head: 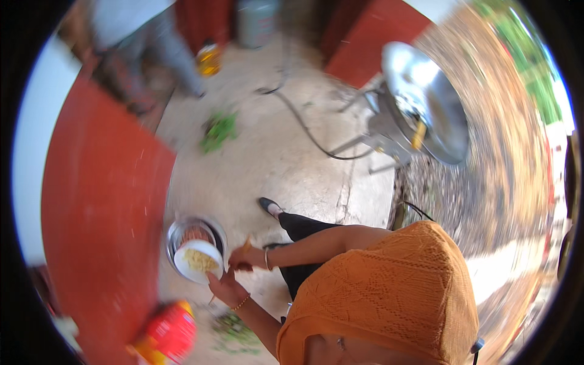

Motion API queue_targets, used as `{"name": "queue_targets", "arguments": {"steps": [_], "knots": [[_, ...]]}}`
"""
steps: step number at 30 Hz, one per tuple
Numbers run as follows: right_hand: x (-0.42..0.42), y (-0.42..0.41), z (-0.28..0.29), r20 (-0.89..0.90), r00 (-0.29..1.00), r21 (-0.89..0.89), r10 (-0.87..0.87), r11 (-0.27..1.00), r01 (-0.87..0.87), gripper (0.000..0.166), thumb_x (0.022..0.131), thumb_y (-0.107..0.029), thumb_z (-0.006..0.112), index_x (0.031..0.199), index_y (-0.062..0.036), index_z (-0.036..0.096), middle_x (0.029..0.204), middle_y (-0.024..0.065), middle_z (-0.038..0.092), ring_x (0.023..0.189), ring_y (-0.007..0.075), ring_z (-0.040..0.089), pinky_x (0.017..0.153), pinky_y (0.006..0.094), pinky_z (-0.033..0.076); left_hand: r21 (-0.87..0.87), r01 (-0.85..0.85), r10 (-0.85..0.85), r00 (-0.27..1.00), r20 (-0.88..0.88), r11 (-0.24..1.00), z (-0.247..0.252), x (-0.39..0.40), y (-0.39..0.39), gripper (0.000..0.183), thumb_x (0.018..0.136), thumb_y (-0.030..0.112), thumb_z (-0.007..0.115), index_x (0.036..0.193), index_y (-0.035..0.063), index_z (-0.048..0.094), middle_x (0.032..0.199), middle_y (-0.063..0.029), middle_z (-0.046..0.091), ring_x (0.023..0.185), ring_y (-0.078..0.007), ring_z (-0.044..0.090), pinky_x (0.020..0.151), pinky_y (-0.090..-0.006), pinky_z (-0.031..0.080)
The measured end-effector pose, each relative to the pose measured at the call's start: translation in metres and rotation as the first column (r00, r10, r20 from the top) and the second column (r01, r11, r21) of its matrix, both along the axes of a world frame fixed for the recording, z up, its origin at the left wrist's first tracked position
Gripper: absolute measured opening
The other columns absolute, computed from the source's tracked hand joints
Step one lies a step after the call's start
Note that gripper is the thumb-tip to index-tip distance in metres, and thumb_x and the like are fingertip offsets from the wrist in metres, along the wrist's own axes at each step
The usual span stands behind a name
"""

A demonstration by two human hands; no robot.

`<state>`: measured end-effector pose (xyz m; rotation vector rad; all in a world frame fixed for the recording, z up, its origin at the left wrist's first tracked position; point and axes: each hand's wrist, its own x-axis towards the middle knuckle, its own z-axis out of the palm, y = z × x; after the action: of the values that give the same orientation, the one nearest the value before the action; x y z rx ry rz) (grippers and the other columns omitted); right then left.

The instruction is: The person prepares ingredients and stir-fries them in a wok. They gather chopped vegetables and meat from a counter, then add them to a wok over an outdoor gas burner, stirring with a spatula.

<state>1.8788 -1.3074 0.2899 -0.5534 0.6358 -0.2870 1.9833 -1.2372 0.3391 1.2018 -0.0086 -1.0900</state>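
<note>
My left hand (228, 288), with a beaded bracelet at its wrist, grips the near rim of a white bowl (186, 268). Pale yellow chopped food (200, 261) lies in this bowl. Beneath and beyond it is a round metal basin (172, 237) with reddish-brown contents (197, 231), partly covered by the bowl. Close beside the left hand, my right hand (242, 258), with a pale bangle on its wrist, is closed around a thin wooden utensil (247, 242). The far end of that utensil is hard to make out.
At the upper right, a metal wok (449, 123) with a yellow-handled utensil (418, 134) rests on a burner stand (385, 125). A hose (301, 118) crosses the concrete floor. Another person (137, 50), an oil bottle (209, 59), leafy greens (219, 131) and a red-yellow bag (171, 332) are nearby.
</note>
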Motion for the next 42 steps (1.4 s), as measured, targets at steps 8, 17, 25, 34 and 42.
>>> {"name": "queue_targets", "arguments": {"steps": [8,17,25,34,42], "knots": [[-0.223,-0.045,0.085,-0.104,0.965,-0.186,-0.24,0.958,0.218,0.034,0.077,-0.013,0.053,0.109,-0.0038,0.046,0.087,0.0106,0.057,0.072,0.0151,0.056,0.057,0.0263,0.048,0.044,0.196,-0.201,0.96,0.193,0.98,0.048,-0.08,-0.13,0.036,0.083,0.024,0.045,0.111,0.0013,0.04,0.108,-0.0094,0.048,0.091,-0.0181,0.047,0.069,-0.0296,0.036],[-0.496,-0.103,0.149,0.102,-0.096,0.528,-0.99,-0.028,0.849,0.058,0.076,-0.052,0.046,0.097,0.0025,0.042,0.088,0.0154,0.052,0.076,0.0233,0.054,0.064,0.0354,0.047,0.117,0.425,-0.44,0.871,0.217,0.898,0.033,-0.11,-0.247,0.038,0.084,0.024,0.042,0.111,-0.0029,0.04,0.106,-0.0107,0.05,0.093,-0.0223,0.05,0.067,-0.0286,0.036],[-0.587,-0.029,0.304,-0.743,0.094,-0.306,-0.662,0.462,0.832,0.029,0.081,-0.021,0.051,0.105,-0.0054,0.045,0.053,-0.0002,0.043,0.034,0.0063,0.037,0.028,0.0165,0.031,0.19,0.627,-0.65,0.753,0.1,0.756,0.016,-0.134,-0.366,0.04,0.084,0.024,0.041,0.116,0.001,0.035,0.106,-0.0098,0.051,0.092,-0.0244,0.055,0.06,-0.027,0.034],[-0.592,-0.127,0.428,-0.969,-0.242,0.074,0.041,0.989,-0.126,0.051,0.064,0.001,0.058,0.111,-0.0173,0.052,0.063,0.009,0.059,0.038,0.0141,0.053,0.035,0.0247,0.046,0.228,0.755,-0.789,0.591,0.169,0.615,0.034,-0.168,-0.464,0.038,0.084,0.026,0.043,0.11,-0.0017,0.041,0.101,-0.0087,0.054,0.081,-0.0235,0.057,0.06,-0.028,0.035],[-0.603,-0.135,0.321,-0.866,-0.496,0.048,-0.055,0.98,-0.192,0.021,0.077,-0.016,0.048,0.095,-0.0186,0.059,0.071,0.0066,0.059,0.065,0.0213,0.058,0.06,0.0332,0.048,0.228,0.777,-0.809,0.568,0.15,0.587,0.034,-0.165,-0.472,0.036,0.085,0.025,0.043,0.11,-0.0002,0.042,0.099,-0.0101,0.055,0.083,-0.0251,0.056,0.057,-0.0268,0.037]]}}
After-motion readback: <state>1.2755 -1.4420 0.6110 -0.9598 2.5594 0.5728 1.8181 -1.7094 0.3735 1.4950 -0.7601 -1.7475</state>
